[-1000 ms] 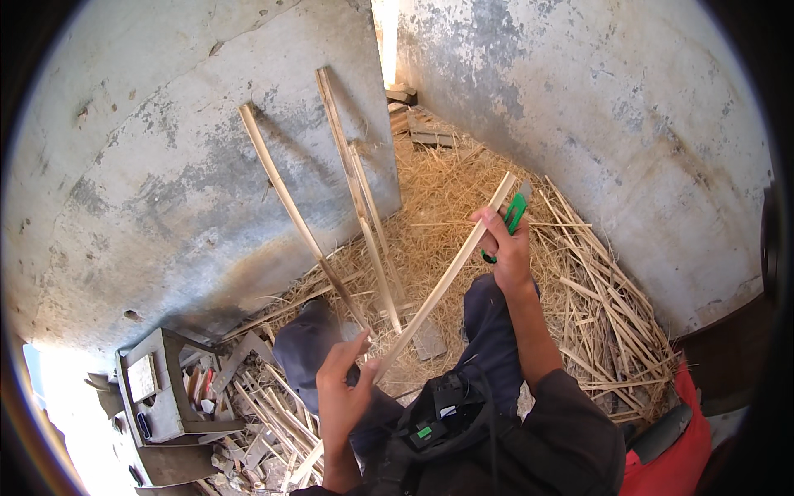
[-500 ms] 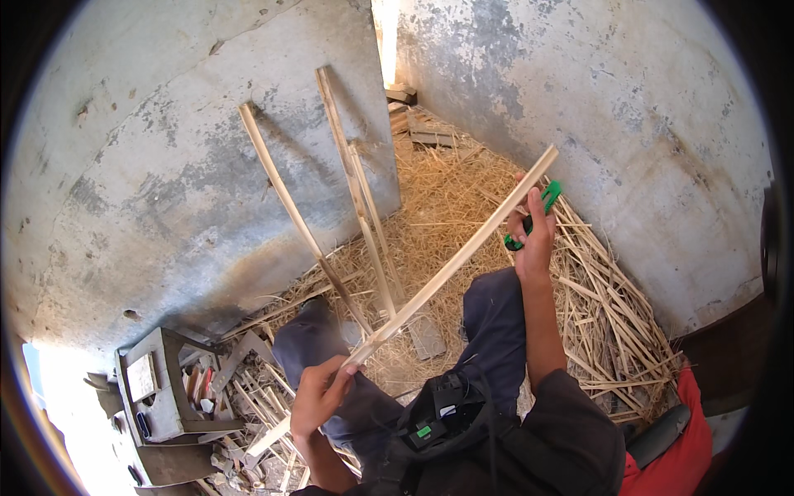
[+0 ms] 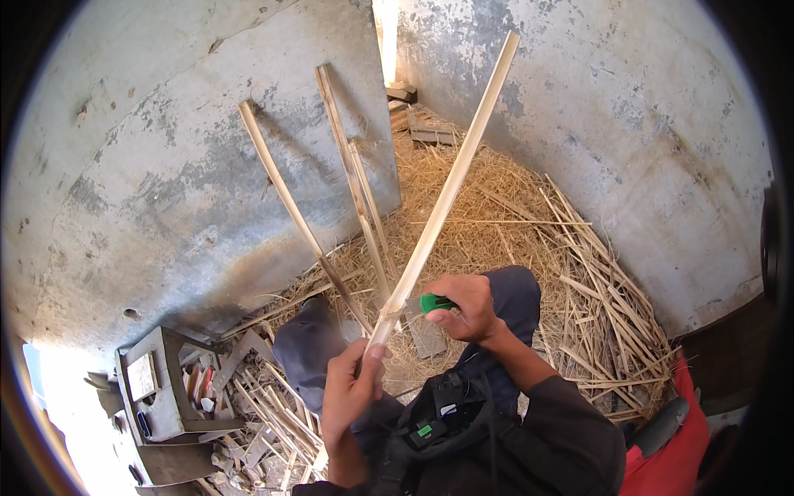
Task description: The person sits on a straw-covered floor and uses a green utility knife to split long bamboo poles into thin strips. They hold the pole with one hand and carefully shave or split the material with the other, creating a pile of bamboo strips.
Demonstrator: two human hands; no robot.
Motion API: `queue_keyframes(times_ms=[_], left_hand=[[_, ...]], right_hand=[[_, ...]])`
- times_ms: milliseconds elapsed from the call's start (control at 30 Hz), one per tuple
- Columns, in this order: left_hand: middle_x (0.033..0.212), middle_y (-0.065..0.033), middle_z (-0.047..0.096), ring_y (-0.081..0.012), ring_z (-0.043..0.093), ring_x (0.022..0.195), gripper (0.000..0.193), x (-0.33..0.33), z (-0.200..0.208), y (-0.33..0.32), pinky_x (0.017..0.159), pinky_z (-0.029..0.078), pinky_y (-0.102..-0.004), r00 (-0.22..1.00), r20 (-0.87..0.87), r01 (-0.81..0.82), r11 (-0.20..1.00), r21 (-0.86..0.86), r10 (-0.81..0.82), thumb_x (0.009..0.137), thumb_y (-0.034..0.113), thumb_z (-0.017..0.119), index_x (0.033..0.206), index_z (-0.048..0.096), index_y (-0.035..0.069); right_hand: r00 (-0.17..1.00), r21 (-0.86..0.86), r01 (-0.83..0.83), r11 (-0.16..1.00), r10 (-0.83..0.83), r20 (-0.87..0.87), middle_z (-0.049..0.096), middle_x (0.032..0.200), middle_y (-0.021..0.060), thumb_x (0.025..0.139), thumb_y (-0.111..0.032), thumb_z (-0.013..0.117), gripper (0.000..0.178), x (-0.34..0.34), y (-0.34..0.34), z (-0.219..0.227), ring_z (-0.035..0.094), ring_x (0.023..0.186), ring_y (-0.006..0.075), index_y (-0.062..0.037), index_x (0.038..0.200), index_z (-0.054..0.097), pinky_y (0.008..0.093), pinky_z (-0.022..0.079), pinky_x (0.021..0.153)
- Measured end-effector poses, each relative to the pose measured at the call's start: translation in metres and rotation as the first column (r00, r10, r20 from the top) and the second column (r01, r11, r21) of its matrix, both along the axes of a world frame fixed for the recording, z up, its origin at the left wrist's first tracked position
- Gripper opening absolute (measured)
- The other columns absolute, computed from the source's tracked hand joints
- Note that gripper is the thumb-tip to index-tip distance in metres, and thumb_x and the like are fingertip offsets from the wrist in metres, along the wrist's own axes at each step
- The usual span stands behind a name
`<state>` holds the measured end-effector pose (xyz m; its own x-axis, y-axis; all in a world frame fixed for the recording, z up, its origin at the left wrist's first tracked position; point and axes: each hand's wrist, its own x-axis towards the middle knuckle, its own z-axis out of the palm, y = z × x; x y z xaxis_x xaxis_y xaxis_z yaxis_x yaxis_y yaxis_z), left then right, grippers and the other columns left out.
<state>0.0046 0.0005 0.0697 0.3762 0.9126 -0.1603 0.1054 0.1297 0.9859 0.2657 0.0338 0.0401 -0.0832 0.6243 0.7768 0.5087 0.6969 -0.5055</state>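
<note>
A long pale bamboo strip (image 3: 453,182) slants up and away from my left hand (image 3: 351,388), which is closed around its near end. A joint in the strip shows just above that grip. My right hand (image 3: 468,307) is wrapped round a green-handled knife (image 3: 436,303), apparently a utility knife. The knife's front end is beside the strip, close to the joint. Whether the blade touches the strip I cannot tell. Both hands are in front of my knees.
Several long strips (image 3: 285,194) lean on the left wall (image 3: 182,190). Shavings (image 3: 463,223) cover the floor, with a pile of thin sticks (image 3: 616,314) along the right wall. A grey box-like frame (image 3: 157,384) with odds and ends stands at lower left; red cloth (image 3: 674,446) lies lower right.
My right hand has come down and left with the knife, from the strip's far end to near the joint. The strip now points more steeply upward, and my left hand has shifted right.
</note>
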Motion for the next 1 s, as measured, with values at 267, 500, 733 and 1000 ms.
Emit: queue_keyframes(times_ms=[267, 500, 733, 1000], left_hand=[[0.063, 0.0049, 0.051, -0.0036, 0.045, 0.052, 0.030, 0.004, -0.004, -0.005, 0.049, 0.034, -0.0259, 0.994, 0.109, 0.018, 0.999, -0.037, -0.014, 0.115, 0.023, 0.057, 0.098, 0.067, 0.001], [0.069, 0.0084, 0.047, -0.0012, 0.039, 0.062, 0.034, 0.017, -0.002, -0.012, 0.055, 0.031, -0.0259, 0.999, 0.035, -0.035, 0.999, 0.021, 0.034, 0.116, 0.025, 0.053, 0.099, 0.066, -0.001], [0.069, 0.0085, 0.047, -0.0013, 0.039, 0.065, 0.035, 0.014, -0.006, -0.016, 0.056, 0.030, -0.0264, 0.999, 0.050, 0.002, 1.000, -0.016, -0.001, 0.116, 0.026, 0.053, 0.106, 0.069, -0.003], [0.063, 0.0075, 0.047, -0.0020, 0.038, 0.054, 0.047, 0.019, -0.007, -0.019, 0.049, 0.029, -0.0240, 1.000, -0.007, -0.010, 0.996, 0.087, 0.010, 0.118, 0.037, 0.049, 0.082, 0.054, 0.008]], right_hand=[[0.998, 0.033, 0.029, 0.999, -0.031, 0.063, 0.070, 0.075, 0.0051, 0.092, -0.041, 0.084, 0.033, -0.003, -0.001, -0.001, 0.068, 0.061, 0.0251, -0.0087, 0.099, 0.076, 0.0361, 0.051, 0.055], [0.995, 0.045, 0.050, 0.998, -0.054, 0.089, 0.069, 0.074, 0.0037, 0.091, -0.042, 0.085, 0.033, -0.005, 0.000, 0.002, 0.067, 0.059, 0.0241, -0.0104, 0.097, 0.076, 0.0359, 0.050, 0.054], [0.989, 0.042, 0.061, 0.997, -0.066, 0.133, 0.068, 0.073, 0.0018, 0.088, -0.045, 0.086, 0.035, -0.002, -0.007, 0.007, 0.066, 0.058, 0.0227, -0.0124, 0.098, 0.079, 0.0355, 0.049, 0.054], [0.964, 0.150, 0.127, 0.980, -0.158, 0.215, 0.063, 0.066, -0.0004, 0.091, -0.050, 0.083, 0.039, 0.003, -0.006, 0.010, 0.057, 0.050, 0.0192, -0.0117, 0.093, 0.077, 0.0332, 0.041, 0.049]])
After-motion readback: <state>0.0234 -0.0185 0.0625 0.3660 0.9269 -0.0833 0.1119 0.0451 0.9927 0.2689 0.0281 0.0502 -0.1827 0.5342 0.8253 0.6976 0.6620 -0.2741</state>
